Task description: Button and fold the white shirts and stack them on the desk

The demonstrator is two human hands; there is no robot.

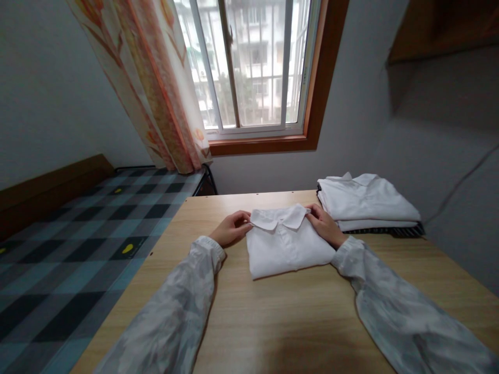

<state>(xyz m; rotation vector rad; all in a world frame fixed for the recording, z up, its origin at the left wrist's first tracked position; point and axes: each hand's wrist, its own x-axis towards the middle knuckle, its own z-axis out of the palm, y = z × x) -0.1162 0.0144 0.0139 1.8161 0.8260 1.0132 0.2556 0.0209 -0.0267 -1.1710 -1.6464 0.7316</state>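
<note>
A white collared shirt (286,249), folded into a compact rectangle, lies on the wooden table (249,322) with its collar toward the window. At the collar's left corner, my left hand (233,227) pinches the fabric between thumb and fingers. My right hand (324,224) is at the opposite upper corner, its fingers closed on the collar edge and its palm along the shirt's right side. Some of the right fingertips are hidden behind the cloth.
Folded white shirts (368,200) are stacked at the table's back right, on top of a dark striped garment (401,230). A bed with a checked cover (97,244) stands along the left side. Beyond the table are a window (257,67) and a patterned curtain (156,88).
</note>
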